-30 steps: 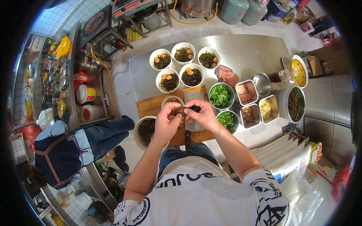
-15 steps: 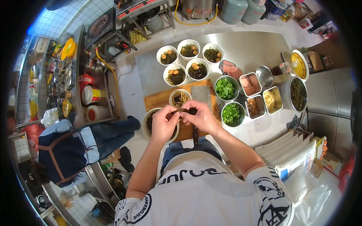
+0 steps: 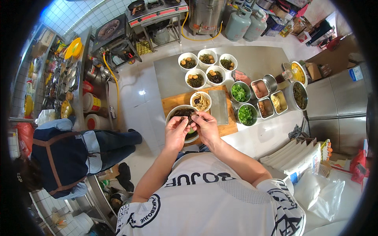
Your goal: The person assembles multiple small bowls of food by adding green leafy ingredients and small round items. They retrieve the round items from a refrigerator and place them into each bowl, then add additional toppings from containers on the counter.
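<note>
My left hand and my right hand meet over a large white bowl, their fingertips pinched on a dark brown piece of wood ear mushroom. Similar dark pieces lie in that bowl; my hands cover much of its inside, where a bit of green shows. Just beyond my fingers, a smaller white bowl holds pale strips and some dark bits. It stands on a wooden cutting board. A cleaver lies flat on the board, its handle hidden behind my right hand.
Several white bowls of dark greens stand on the steel table. To the right are metal pots of chopped greens, small square tins and a larger pot. Another person is at the left, by shelves.
My view has tilted and shifted. My joined hands have moved left relative to the board, from beside the large bowl to over it, still pinching a dark piece. The smaller bowl now shows more fully.
</note>
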A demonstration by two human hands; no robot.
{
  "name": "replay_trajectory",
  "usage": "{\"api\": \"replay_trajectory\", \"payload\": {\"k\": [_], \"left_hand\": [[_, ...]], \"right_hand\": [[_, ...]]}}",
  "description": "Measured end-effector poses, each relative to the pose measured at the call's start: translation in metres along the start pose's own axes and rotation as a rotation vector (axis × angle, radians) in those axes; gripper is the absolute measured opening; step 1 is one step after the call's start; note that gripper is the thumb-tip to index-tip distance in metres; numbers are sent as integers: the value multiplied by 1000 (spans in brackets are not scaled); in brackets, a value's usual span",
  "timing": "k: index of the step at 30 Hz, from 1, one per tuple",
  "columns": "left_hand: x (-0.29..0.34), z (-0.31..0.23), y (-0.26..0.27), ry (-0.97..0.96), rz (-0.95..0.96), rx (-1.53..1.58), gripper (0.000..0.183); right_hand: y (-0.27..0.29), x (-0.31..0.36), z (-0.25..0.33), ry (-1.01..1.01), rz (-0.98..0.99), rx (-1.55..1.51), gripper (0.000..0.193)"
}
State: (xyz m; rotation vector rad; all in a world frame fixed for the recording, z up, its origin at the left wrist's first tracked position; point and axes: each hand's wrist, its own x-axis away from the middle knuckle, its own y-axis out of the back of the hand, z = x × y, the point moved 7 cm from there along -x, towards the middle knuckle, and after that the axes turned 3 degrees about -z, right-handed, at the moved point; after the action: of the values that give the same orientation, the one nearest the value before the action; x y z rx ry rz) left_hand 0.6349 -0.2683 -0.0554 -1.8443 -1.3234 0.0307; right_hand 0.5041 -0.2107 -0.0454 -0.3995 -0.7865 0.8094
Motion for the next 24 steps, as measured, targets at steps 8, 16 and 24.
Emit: {"api": "replay_trajectory", "payload": {"k": [8, 16, 24], "left_hand": [[-4, -10, 1, -6, 30, -24, 15], [1, -35, -7, -182, -3, -275, 13], [3, -59, -12, -375, 78, -880, 12]], "right_hand": [[-8, 2, 3, 191, -56, 57, 7], [-16, -8, -2, 236, 4, 192, 9], [-30, 2, 21, 321, 299, 849, 11]]}}
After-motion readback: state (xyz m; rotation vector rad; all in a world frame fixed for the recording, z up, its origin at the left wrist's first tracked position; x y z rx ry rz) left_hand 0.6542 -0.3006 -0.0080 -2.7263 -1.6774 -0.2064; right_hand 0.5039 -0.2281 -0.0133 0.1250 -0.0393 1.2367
